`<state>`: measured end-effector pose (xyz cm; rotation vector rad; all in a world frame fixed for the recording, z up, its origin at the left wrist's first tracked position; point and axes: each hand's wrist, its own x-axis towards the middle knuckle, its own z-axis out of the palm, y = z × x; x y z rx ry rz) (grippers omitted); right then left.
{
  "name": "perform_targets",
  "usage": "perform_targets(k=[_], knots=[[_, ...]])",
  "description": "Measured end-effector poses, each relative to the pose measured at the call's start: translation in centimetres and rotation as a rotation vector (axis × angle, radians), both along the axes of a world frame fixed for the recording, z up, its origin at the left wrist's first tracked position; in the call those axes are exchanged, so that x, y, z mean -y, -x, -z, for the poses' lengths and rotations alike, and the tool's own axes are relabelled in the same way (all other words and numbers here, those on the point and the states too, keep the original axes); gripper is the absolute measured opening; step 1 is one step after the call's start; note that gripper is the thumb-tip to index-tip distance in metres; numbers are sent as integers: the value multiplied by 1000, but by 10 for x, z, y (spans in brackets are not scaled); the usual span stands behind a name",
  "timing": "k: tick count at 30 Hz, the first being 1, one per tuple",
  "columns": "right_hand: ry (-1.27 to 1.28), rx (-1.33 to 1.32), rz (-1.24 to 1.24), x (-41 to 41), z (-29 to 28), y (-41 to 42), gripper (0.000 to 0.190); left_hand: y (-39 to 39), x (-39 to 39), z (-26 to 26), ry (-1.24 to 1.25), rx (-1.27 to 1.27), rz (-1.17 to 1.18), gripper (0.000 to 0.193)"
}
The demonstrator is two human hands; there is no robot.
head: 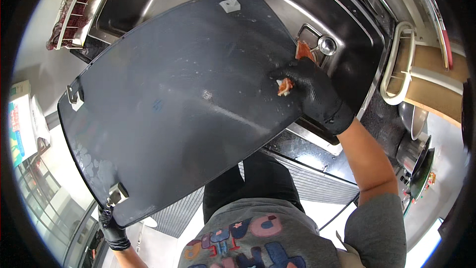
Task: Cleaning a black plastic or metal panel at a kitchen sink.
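A large dark grey panel point(178, 100) with rounded corners lies tilted across the sink and in front of my body. Pale clip brackets point(230, 4) are fixed near its corners, three of them in sight. My left hand point(112, 229), in a black glove, grips the lower left corner beside one bracket. On the right end, my right hand point(319, 95), also gloved in black, presses a crumpled orange-and-white cloth or scrubber point(285, 87) to the surface. Wet streaks and pale smears mark the panel. The glove hides most of the cloth.
Behind the panel is a stainless steel sink point(351, 50) with a round metal piece point(327, 45) near its drain. A wire rack point(72, 18) hangs at upper left. Metal pots point(412, 152) and a white-railed wooden shelf point(427, 78) stand at right.
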<state>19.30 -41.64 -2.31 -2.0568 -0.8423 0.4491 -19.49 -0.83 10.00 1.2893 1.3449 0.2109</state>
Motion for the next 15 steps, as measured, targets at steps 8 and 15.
perform_targets(k=[8,15], knots=[[75,-369,78,7,-27,19,30,5,-20,5,165,99,-27,34],[-140,-482,617,-13,-26,-81,31,3,-17,13,167,101,58,30]])
